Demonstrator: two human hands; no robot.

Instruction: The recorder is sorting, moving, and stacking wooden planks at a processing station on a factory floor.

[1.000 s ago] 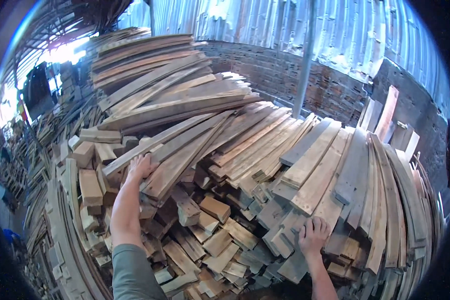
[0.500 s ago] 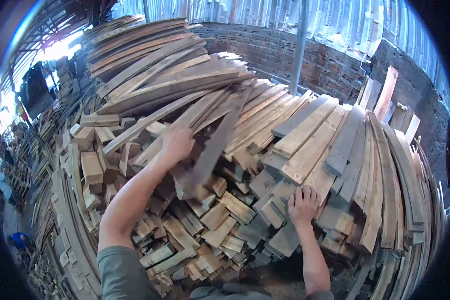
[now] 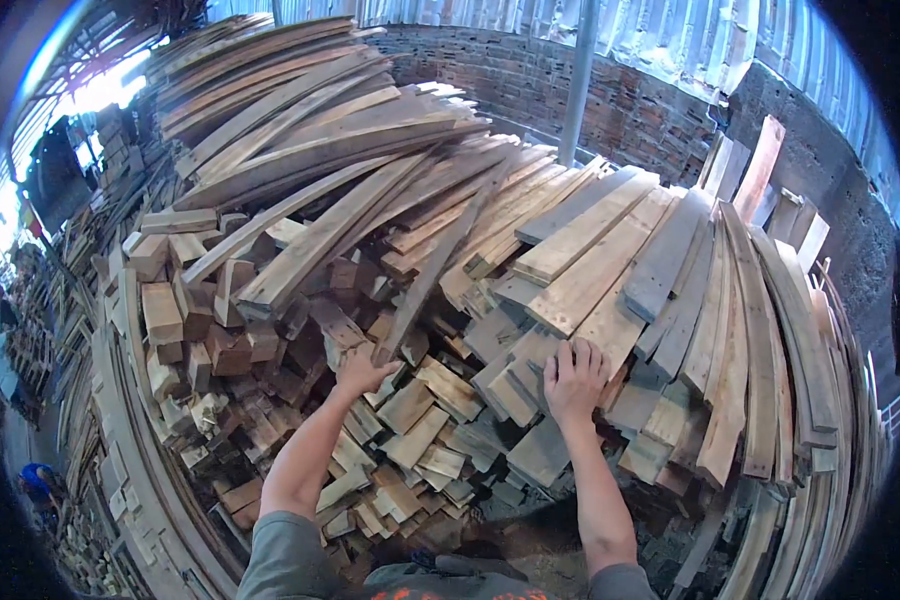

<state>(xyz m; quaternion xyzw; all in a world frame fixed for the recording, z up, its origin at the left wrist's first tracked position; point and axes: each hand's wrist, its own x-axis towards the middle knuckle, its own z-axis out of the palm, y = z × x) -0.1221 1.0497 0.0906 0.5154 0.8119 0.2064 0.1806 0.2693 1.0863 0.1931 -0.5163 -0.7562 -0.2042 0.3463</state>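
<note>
At the near face of the big timber stack (image 3: 390, 200), around six o'clock in my view, I have both hands pressed up against the cut plank ends. My left hand (image 3: 362, 372) is closed on the lower end of a long grey plank (image 3: 440, 260), which runs up and away toward one o'clock, lying slantwise across the paler boards beneath it. My right hand (image 3: 573, 378) sits at about five o'clock from centre, fingers curled over the end of a pale wide board (image 3: 590, 290) that slopes up toward one o'clock; I cannot tell whether it grips the board or merely rests there. Short offcut blocks (image 3: 170, 320) are heaped at nine o'clock. A brick wall (image 3: 530, 80) stands behind at twelve o'clock with a grey metal post (image 3: 578, 80) before it. A reddish board (image 3: 760, 165) leans upright at two o'clock. No packages, labels or signs show anywhere.
</note>
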